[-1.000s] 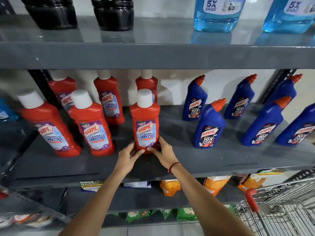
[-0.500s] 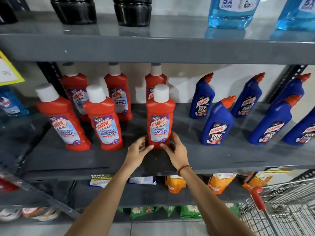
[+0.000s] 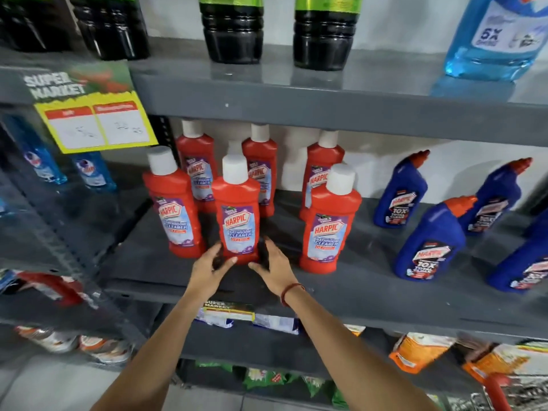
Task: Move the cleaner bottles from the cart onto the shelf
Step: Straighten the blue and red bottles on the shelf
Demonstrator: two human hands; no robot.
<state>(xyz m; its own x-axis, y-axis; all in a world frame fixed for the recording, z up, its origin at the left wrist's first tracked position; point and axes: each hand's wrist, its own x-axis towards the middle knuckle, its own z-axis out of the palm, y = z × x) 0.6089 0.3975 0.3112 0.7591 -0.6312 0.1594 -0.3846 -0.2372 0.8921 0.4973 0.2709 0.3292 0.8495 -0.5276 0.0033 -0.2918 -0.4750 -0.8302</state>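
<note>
Hands (image 3: 241,266) now at middle bottle (image 3: 237,215)

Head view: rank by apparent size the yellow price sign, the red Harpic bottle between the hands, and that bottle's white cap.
1. Yellow price sign, widest of the three, though it hangs nearer the camera, so true size is unsure.
2. Red Harpic bottle.
3. White cap, clearly smallest.
</note>
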